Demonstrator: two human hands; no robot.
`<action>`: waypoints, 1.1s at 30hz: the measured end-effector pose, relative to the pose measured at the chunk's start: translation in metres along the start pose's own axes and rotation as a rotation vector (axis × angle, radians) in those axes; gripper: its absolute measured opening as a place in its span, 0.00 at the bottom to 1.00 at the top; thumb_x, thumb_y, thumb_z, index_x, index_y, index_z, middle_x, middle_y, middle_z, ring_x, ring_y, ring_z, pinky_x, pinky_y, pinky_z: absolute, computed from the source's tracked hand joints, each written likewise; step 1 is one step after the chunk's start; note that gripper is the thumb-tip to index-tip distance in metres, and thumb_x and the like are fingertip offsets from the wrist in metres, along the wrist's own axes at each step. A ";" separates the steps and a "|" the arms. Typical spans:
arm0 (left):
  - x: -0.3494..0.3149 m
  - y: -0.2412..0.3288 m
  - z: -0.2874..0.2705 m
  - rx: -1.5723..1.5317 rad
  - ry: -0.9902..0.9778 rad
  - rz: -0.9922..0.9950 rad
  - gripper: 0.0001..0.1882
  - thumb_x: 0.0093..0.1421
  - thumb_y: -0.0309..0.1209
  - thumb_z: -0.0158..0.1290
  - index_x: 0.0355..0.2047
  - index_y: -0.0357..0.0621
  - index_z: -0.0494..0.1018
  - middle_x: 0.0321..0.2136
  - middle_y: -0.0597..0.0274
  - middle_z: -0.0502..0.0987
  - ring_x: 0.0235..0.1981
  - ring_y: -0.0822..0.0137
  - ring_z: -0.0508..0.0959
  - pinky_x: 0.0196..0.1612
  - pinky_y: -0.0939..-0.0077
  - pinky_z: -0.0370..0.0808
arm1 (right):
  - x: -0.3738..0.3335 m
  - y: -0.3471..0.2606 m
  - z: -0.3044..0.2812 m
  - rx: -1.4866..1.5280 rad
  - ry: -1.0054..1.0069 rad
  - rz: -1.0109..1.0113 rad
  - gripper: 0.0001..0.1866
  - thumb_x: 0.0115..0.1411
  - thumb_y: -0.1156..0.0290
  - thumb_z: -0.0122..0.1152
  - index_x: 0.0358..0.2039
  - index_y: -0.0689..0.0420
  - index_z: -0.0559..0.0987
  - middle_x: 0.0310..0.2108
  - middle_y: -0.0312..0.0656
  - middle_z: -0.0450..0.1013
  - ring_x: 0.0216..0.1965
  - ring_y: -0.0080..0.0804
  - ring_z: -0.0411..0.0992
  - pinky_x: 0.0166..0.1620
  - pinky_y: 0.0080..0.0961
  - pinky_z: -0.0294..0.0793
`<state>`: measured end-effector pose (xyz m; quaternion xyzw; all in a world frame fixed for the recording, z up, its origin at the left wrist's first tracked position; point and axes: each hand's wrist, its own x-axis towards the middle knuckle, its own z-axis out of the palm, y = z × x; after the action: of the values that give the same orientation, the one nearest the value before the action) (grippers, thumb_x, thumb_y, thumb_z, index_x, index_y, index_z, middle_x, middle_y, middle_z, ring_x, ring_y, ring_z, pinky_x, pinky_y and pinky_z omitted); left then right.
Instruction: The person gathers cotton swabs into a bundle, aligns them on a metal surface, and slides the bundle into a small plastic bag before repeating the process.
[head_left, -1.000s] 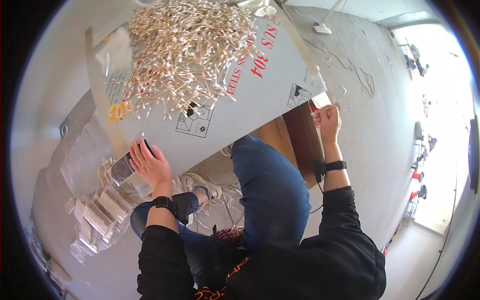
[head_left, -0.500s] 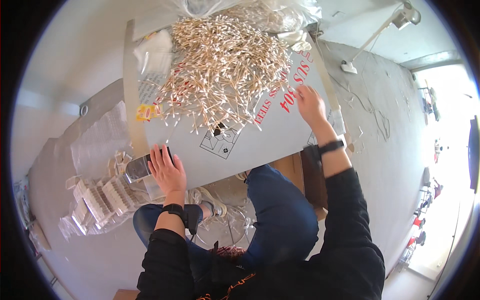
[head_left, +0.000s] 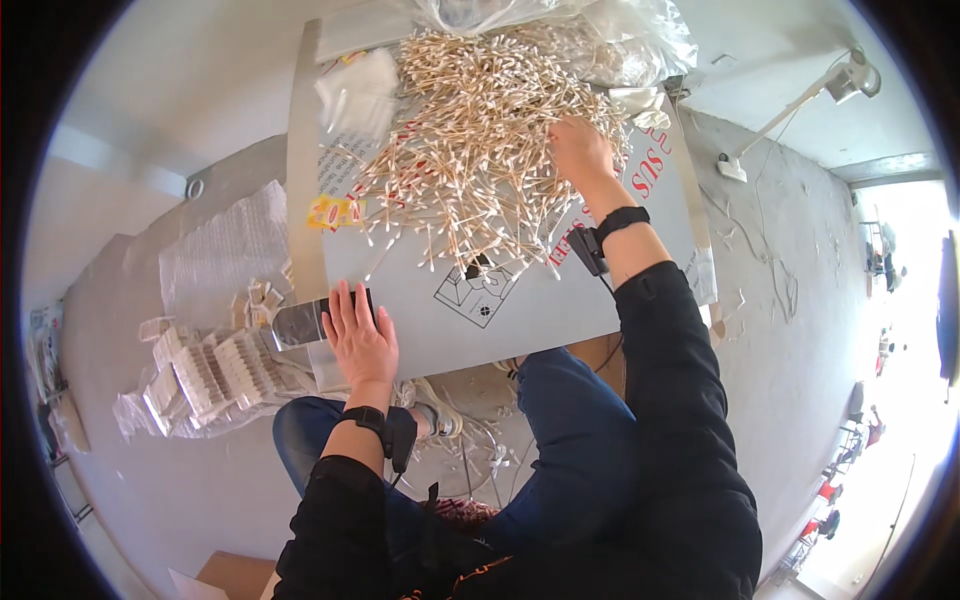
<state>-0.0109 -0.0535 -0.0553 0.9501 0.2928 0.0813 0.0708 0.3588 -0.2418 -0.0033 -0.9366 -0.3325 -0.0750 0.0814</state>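
Note:
A big loose heap of cotton swabs [head_left: 490, 130] with pale sticks and white tips covers much of the grey tabletop [head_left: 540, 330]. My right hand [head_left: 582, 152] is at the right side of the heap, its fingers curled down among the swabs; what they hold, if anything, is hidden. My left hand [head_left: 360, 335] lies flat with fingers stretched on a flat rectangular item [head_left: 300, 325], partly black and partly clear, at the table's front left corner. That item juts past the table edge, and my palm hides part of it.
Clear plastic bags [head_left: 640, 40] lie behind the heap. A stack of small clear packs [head_left: 215, 370] stands on plastic sheeting at the left, below table height. A yellow printed packet [head_left: 333, 211] and white clear-plastic sleeves [head_left: 358, 92] lie at the table's left. A white lamp [head_left: 850, 78] is at the far right.
My right hand has moved left and away from me, from the table's right side into the swab heap. My left hand stays on the black and clear item. The view has shifted slightly.

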 end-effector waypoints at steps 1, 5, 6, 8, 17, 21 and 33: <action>0.001 0.000 0.000 -0.001 0.000 -0.002 0.27 0.64 0.39 0.44 0.62 0.47 0.60 0.65 0.53 0.57 0.67 0.53 0.55 0.67 0.52 0.48 | -0.003 0.003 -0.001 -0.001 -0.001 -0.002 0.09 0.56 0.72 0.54 0.36 0.51 0.80 0.38 0.39 0.74 0.46 0.39 0.72 0.48 0.36 0.73; 0.001 0.000 -0.001 -0.012 0.042 0.012 0.26 0.64 0.38 0.44 0.62 0.47 0.60 0.65 0.54 0.57 0.66 0.53 0.56 0.66 0.52 0.50 | -0.020 0.014 -0.012 0.287 0.115 0.104 0.10 0.59 0.69 0.55 0.39 0.52 0.81 0.37 0.43 0.76 0.41 0.42 0.75 0.44 0.37 0.73; 0.001 -0.001 -0.001 -0.005 0.038 0.006 0.26 0.65 0.38 0.44 0.62 0.47 0.60 0.65 0.54 0.58 0.66 0.53 0.56 0.66 0.52 0.50 | -0.025 0.014 -0.017 0.338 0.159 0.112 0.10 0.60 0.68 0.56 0.40 0.53 0.81 0.36 0.45 0.77 0.39 0.43 0.76 0.42 0.37 0.74; 0.000 0.000 0.000 -0.012 0.031 0.003 0.26 0.65 0.38 0.44 0.62 0.47 0.60 0.65 0.54 0.57 0.66 0.53 0.56 0.66 0.52 0.50 | -0.040 0.018 -0.034 0.390 0.238 0.182 0.10 0.60 0.67 0.57 0.40 0.54 0.81 0.35 0.45 0.78 0.37 0.42 0.76 0.42 0.35 0.74; 0.000 0.004 -0.002 -0.036 0.012 0.005 0.26 0.64 0.38 0.45 0.61 0.45 0.62 0.65 0.53 0.57 0.67 0.53 0.54 0.67 0.52 0.49 | -0.252 0.081 -0.056 0.624 0.489 0.732 0.11 0.65 0.66 0.55 0.37 0.60 0.79 0.26 0.35 0.76 0.26 0.18 0.71 0.29 0.16 0.70; 0.000 0.000 -0.004 -0.019 0.026 -0.003 0.26 0.64 0.38 0.45 0.61 0.45 0.62 0.65 0.54 0.57 0.67 0.53 0.55 0.67 0.52 0.48 | -0.355 0.090 -0.038 0.367 0.195 0.976 0.11 0.62 0.66 0.57 0.38 0.62 0.79 0.28 0.42 0.76 0.26 0.27 0.73 0.32 0.24 0.73; -0.001 -0.006 0.001 -0.012 0.039 -0.003 0.26 0.63 0.38 0.45 0.61 0.45 0.62 0.65 0.54 0.57 0.66 0.53 0.55 0.67 0.52 0.49 | -0.171 0.039 -0.039 0.288 0.159 0.311 0.07 0.59 0.67 0.58 0.34 0.55 0.79 0.32 0.43 0.74 0.35 0.44 0.73 0.38 0.34 0.73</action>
<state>-0.0145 -0.0493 -0.0572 0.9475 0.2948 0.1013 0.0710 0.2488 -0.3844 -0.0029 -0.9464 -0.1841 -0.0868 0.2509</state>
